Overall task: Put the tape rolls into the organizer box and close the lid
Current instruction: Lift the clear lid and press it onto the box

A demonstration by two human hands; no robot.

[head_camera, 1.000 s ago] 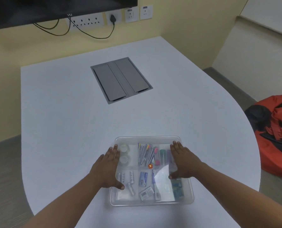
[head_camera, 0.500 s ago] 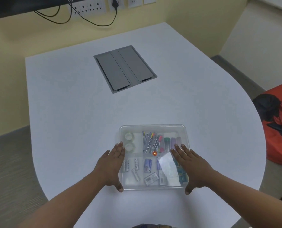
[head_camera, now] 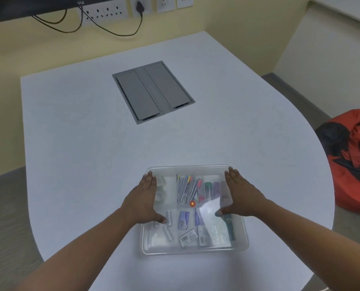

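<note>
A clear plastic organizer box [head_camera: 196, 249] lies on the white table near me, its clear lid [head_camera: 187, 169] lying over it. Two clear tape rolls [head_camera: 161, 191] show through the lid in the far left compartment. Pens, coloured tubes, batteries and small packets fill the other compartments. My left hand [head_camera: 142, 201] lies flat on the lid's left side, fingers along the edge. My right hand [head_camera: 239, 196] rests flat on the lid's right side, thumb spread inward. Neither hand holds anything.
A grey cable hatch [head_camera: 152, 92] is set into the table [head_camera: 80, 143] beyond the box. Wall sockets with black cables [head_camera: 112, 15] run along the back wall. A red and black bag [head_camera: 351, 158] sits on the floor at the right.
Both hands slid back toward me half a second ago, then forward along the lid's left and right sides. The view has tilted down slightly.
</note>
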